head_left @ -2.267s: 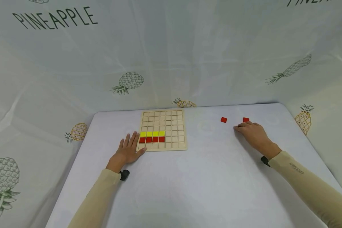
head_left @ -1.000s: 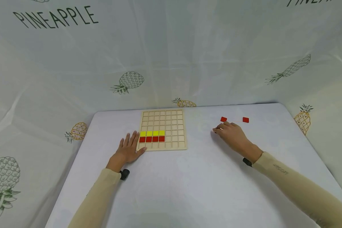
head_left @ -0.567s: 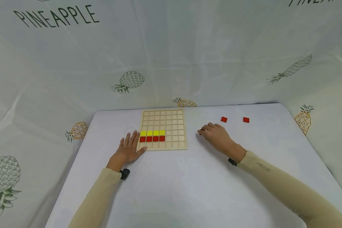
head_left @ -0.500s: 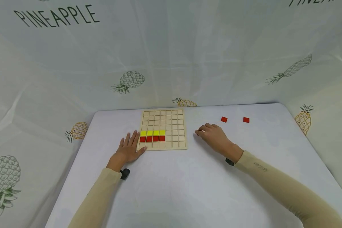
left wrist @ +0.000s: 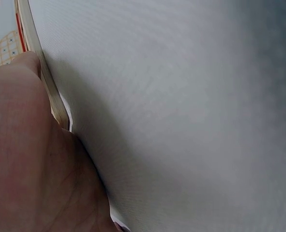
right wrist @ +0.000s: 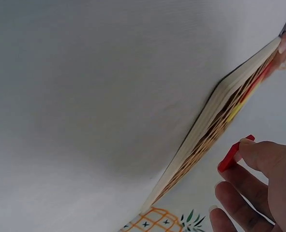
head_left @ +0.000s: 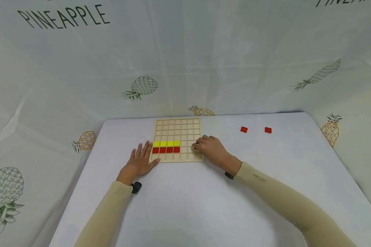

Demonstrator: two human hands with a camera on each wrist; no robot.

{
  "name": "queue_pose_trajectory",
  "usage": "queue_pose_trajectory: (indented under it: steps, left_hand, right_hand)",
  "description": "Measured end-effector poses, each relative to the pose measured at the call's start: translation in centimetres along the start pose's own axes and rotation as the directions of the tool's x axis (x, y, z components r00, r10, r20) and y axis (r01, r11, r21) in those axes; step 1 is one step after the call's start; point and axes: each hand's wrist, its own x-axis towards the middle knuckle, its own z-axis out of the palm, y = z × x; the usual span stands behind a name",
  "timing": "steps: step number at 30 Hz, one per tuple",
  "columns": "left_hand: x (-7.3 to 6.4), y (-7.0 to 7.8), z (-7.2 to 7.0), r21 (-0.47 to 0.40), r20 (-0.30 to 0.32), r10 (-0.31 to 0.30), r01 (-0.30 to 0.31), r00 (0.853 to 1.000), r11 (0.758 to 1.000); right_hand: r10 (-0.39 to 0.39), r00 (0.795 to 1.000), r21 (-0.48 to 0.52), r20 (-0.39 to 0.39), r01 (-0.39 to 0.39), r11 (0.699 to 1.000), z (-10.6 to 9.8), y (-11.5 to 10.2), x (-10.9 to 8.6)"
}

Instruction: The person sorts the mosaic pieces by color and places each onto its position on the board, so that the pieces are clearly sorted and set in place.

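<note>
A wooden grid board [head_left: 190, 127] lies on the table, with a row of yellow square tiles [head_left: 170, 143] above a row of red square tiles [head_left: 169, 150] at its lower left. My left hand [head_left: 137, 164] rests at the board's left edge, fingers spread, thumb at the near left corner. Over the right part of the board, my right hand [head_left: 213, 150] pinches a red tile [right wrist: 234, 153] between thumb and index finger. In the right wrist view that tile is held above the board surface, tilted.
Two loose red tiles, one nearer [head_left: 244, 129] and one farther right [head_left: 268, 130], lie on the white table [head_left: 179, 202] to the right of the board. A pineapple-printed curtain [head_left: 235, 68] hangs behind and at both sides.
My right hand has moved left from beside the loose red tiles to over the board's right side, carrying a red tile. My left hand has stayed at the board's edge.
</note>
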Motion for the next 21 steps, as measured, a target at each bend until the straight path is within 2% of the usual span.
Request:
queue_pose_trajectory:
  steps: [7, 21]
  left_hand:
    - [0.4, -0.5, 0.4, 0.005, -0.009, 0.009, -0.009, 1.0, 1.0]
    - [0.2, -0.4, 0.3, -0.004, -0.02, 0.018, -0.018, 1.0, 1.0]
  right_hand:
    - [-0.008, 1.0, 0.02, 0.001, 0.008, 1.0, 0.5, -1.2, 1.9]
    - [0.001, 0.998, 0.065, 0.065, -0.005, 0.998, 1.2, -3.0, 4.6]
